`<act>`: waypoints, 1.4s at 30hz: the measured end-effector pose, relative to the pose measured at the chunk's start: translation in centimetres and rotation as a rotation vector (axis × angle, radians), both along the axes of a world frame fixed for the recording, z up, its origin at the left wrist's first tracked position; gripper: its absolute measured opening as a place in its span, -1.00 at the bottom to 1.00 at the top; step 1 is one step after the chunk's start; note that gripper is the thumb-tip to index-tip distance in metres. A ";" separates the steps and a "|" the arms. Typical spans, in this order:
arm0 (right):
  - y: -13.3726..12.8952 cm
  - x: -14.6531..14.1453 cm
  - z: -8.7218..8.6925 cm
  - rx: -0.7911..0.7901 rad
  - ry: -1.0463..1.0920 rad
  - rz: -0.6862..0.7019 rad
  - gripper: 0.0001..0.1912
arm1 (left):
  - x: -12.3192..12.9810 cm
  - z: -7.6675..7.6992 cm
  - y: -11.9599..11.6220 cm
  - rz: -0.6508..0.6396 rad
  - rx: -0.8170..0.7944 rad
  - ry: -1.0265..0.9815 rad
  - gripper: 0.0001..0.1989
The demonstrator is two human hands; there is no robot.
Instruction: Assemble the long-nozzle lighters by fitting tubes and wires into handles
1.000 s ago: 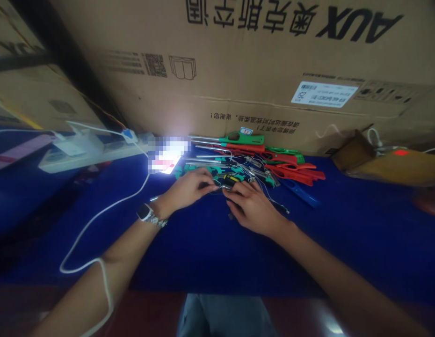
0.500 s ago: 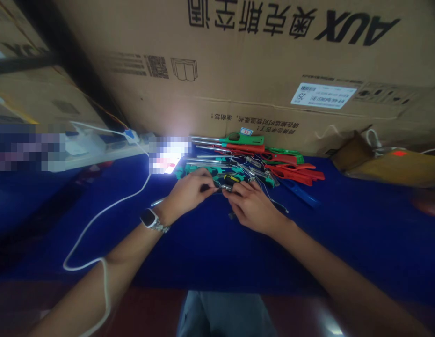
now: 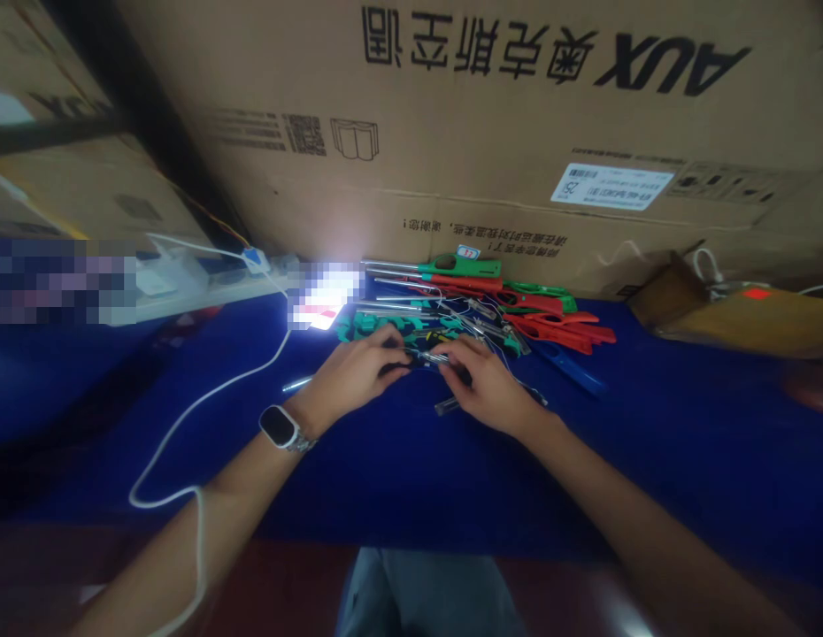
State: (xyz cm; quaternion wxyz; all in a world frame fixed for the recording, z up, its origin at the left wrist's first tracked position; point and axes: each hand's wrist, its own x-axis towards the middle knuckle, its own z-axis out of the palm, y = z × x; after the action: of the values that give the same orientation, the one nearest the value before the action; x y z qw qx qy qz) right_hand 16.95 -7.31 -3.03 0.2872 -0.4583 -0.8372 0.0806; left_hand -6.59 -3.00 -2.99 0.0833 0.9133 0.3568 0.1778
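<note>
Over the blue cloth, my left hand (image 3: 358, 370) has thumb and fingers pinched on the left end of a small dark part with a thin wire. My right hand (image 3: 488, 385) pinches the silvery metal piece (image 3: 435, 357) at its right end; its exact kind is too small to make out. Just behind my fingers lie loose metal tubes (image 3: 398, 306), teal-green plastic parts (image 3: 351, 327) and thin white wires. A small clear-looking piece (image 3: 446, 405) rests below my right hand. Part of a metal tube (image 3: 297, 385) shows beside my left wrist.
A green long-necked lighter (image 3: 474, 266), red handles (image 3: 571, 332) and a blue handle (image 3: 571, 367) lie along the back. A large cardboard box (image 3: 451, 186) walls off the rear. A lit screen glows at left; a white cable (image 3: 186, 414) crosses my left forearm.
My right hand has shifted slightly right and tilted, so more of the metal piece shows. The clear-looking piece below it is less covered. My left hand stays pinched, a little lower.
</note>
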 end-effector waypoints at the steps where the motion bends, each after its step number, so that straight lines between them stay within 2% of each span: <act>1: 0.1 0.0 0.1 0.046 -0.015 -0.040 -0.76 | 0.0 0.0 0.0 -0.001 -0.007 -0.001 -0.83; 3: 0.3 0.1 0.3 0.117 -0.088 -0.113 -0.81 | 0.0 0.0 0.1 -0.002 -0.020 -0.007 -0.83; 6: 0.4 0.0 0.2 0.091 -0.160 -0.122 -0.86 | 0.2 -0.1 0.1 0.025 -0.040 -0.029 -0.82; 11: 0.4 0.0 -0.5 0.033 -0.114 -0.106 -0.86 | 0.4 -0.1 0.1 0.106 -0.048 -0.061 -0.82; 19: 0.2 0.1 -1.0 0.027 -0.044 -0.079 -0.90 | 1.3 0.4 -1.1 0.144 -0.026 -0.027 -0.91; 33: 0.2 -0.1 -1.4 0.005 -0.017 -0.041 -0.86 | 2.0 -0.1 -1.7 0.115 -0.068 -0.046 -0.89; 42: 0.2 -0.2 -1.2 -0.009 -0.017 -0.058 -0.86 | 1.3 0.0 -0.9 0.078 -0.069 -0.052 -0.90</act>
State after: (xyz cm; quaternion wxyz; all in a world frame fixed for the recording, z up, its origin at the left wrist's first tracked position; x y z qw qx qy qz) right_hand 16.74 -7.09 -4.27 0.2801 -0.4844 -0.8257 0.0722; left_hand -5.31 -3.90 -3.01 0.1170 0.8904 0.3958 0.1922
